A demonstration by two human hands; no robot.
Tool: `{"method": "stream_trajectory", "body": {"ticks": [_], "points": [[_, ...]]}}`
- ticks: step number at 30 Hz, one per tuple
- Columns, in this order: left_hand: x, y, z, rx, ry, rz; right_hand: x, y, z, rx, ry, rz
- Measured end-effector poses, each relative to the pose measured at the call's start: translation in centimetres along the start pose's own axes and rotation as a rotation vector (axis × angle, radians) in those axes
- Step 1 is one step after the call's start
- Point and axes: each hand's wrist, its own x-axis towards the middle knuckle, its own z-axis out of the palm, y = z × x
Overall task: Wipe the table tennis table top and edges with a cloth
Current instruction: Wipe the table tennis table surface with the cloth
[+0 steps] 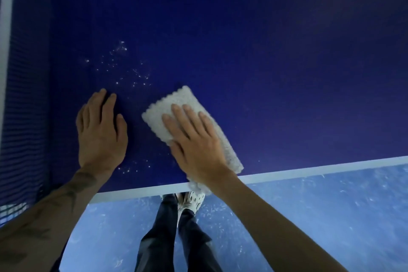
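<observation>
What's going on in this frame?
A person stands at a blue table tennis table. The right hand presses flat on a white cloth near the white edge line, which the cloth overlaps. The left hand rests flat on the top beside it. White specks dot the surface ahead of the left hand, near the net.

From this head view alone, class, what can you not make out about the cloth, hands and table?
Head view, cloth: middle hidden under the right hand.
Head view, table: far and right edges cut off by the frame.
Head view, net: blurred, cut by the left edge.
</observation>
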Motion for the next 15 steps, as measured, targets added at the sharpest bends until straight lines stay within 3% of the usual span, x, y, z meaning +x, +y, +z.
{"method": "stream_trajectory", "body": {"ticks": [4,7,9,12,15], "points": [[0.0,0.0,0.1,-0.001,0.009,-0.009,-0.1,6.0,-1.8,-0.028,0.034,0.309],[0.0,0.0,0.0,-0.01,0.005,-0.005,3.5,5.5,-2.3,0.016,0.107,0.499],[0.0,0.0,-0.1,-0.006,-0.001,-0.011,4.9,2.2,-1.3,0.025,0.113,0.463],[0.1,0.1,-0.2,-0.008,-0.014,-0.009,2.4,-3.2,1.0,0.014,0.048,0.163],[0.1,0.1,-0.3,-0.014,-0.008,-0.002,-1.5,-1.0,1.0,0.0,0.017,0.087]]}}
